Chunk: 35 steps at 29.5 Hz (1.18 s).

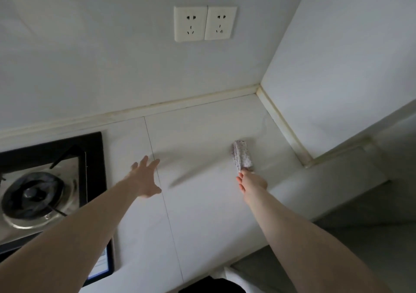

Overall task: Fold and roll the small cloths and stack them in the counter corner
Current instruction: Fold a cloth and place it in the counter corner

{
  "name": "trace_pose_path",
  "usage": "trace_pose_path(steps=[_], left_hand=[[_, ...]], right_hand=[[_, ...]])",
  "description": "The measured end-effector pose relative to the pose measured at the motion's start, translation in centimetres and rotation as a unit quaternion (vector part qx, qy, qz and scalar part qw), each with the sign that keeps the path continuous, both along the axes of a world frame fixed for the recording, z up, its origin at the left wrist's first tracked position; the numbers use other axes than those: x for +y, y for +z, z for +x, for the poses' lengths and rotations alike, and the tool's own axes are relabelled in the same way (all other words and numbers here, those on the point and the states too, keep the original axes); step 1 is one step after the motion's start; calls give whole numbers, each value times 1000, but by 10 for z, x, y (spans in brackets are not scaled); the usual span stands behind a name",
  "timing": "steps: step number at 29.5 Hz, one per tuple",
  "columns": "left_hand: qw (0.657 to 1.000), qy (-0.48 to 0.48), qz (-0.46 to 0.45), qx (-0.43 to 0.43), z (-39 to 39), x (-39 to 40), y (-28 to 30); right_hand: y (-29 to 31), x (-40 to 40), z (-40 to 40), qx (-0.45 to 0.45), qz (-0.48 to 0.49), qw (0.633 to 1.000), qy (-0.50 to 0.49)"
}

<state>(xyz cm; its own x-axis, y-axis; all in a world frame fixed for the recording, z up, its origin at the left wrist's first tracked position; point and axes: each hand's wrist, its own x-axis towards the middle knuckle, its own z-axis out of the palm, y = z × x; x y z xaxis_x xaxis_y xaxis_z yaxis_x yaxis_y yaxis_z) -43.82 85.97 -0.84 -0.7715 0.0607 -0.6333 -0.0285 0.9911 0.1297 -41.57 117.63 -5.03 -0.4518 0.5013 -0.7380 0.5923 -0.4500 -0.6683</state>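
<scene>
1. Head view: the right hand (252,183) pinches the near end of the rolled dotted cloth (242,156), whose long axis points away toward the back wall.
2. The corner (258,90) lies beyond, with bare table (202,135) between.
3. The left hand (145,178) is spread and holds nothing, near the stove (45,180).

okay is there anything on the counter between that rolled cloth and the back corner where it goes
Nothing visible. The rolled dotted cloth, pinched at its near end by the right hand, has only bare counter between it and the corner.
</scene>
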Motion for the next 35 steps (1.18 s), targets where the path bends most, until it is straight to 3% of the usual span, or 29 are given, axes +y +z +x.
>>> trace_pose_path(steps=[6,20,25,30,35], left_hand=[[999,-28,-35,15,-12,6,-29],[999,-24,-35,6,-18,10,-28],[1000,-11,-16,7,-19,9,-29],[1000,-7,-14,6,-20,10,-30],[1000,2,-16,0,-20,10,-30]], right_hand=[[-4,40,-49,24,12,1000,6],[-20,90,-185,61,61,995,50],[-14,95,-213,53,92,992,60],[-12,107,-240,44,60,997,27],[-8,83,-213,60,46,995,58]])
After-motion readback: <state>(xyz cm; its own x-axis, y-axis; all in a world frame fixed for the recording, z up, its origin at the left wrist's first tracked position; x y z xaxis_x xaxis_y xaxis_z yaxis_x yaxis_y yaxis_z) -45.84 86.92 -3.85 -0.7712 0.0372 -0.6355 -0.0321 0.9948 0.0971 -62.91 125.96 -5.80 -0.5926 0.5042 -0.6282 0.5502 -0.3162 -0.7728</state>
